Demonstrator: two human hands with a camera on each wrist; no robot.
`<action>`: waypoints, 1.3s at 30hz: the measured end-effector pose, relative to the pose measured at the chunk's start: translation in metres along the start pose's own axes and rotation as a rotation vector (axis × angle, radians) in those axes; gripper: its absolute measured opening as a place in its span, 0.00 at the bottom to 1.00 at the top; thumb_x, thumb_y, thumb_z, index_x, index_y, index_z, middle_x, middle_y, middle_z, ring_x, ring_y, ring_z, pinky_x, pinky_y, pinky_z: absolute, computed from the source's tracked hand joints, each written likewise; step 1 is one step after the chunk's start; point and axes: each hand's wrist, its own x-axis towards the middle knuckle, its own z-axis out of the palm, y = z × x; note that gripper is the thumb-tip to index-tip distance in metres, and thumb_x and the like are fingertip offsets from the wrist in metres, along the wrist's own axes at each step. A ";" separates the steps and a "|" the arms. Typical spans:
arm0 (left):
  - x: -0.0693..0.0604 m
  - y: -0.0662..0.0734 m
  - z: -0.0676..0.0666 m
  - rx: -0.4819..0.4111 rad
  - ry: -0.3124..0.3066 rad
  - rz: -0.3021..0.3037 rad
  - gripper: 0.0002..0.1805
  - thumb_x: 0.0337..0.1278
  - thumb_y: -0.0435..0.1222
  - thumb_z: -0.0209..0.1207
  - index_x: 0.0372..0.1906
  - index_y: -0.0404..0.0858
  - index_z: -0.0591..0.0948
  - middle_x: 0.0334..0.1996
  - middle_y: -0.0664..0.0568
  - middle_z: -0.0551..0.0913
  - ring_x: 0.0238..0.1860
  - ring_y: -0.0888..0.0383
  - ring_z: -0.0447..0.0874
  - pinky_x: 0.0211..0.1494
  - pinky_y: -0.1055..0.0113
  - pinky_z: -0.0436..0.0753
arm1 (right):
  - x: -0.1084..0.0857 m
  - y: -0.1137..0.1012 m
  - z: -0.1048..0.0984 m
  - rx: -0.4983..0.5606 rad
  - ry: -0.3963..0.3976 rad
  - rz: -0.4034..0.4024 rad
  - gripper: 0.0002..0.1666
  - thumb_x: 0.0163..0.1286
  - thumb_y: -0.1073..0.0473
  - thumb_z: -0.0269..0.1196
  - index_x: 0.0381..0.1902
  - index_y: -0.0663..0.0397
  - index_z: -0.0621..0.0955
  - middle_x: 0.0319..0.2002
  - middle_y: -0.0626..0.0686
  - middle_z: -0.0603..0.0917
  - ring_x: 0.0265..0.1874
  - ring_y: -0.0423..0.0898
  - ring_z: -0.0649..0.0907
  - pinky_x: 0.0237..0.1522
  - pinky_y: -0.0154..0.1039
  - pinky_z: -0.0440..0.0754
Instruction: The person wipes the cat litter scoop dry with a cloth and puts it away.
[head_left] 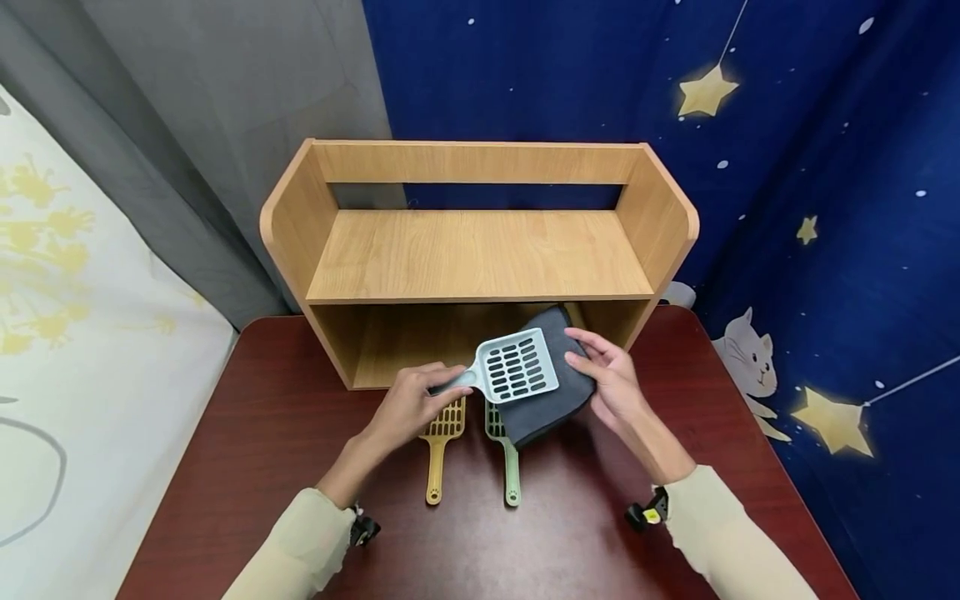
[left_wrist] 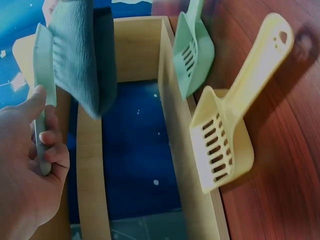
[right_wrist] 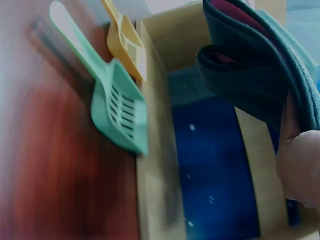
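My left hand (head_left: 417,402) grips the handle of a light blue slotted litter scoop (head_left: 517,365), raised above the table. Behind and against that scoop is a folded dark grey cloth (head_left: 558,408), which my right hand (head_left: 611,377) pinches at its right edge. Seen from the right wrist, the cloth (right_wrist: 250,75) hangs in layered folds with a reddish inner side. Below the hands a yellow litter scoop (head_left: 437,450) and a green litter scoop (head_left: 512,471) lie with handles toward me. The cloth partly hides the green scoop's head.
A two-level wooden shelf (head_left: 480,254) stands at the back of the dark red table (head_left: 300,467). Something yellowish (head_left: 574,315) shows in its lower compartment at the right. Grey and blue star-patterned curtains (head_left: 562,67) hang behind, and a white patterned cloth (head_left: 90,333) is at the left.
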 end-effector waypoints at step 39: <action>-0.008 -0.003 -0.004 0.041 -0.012 -0.028 0.18 0.62 0.33 0.73 0.55 0.29 0.89 0.39 0.47 0.92 0.30 0.63 0.80 0.29 0.71 0.78 | -0.006 0.004 -0.004 -0.008 -0.035 -0.101 0.25 0.72 0.81 0.59 0.57 0.53 0.87 0.54 0.51 0.87 0.53 0.44 0.85 0.47 0.37 0.88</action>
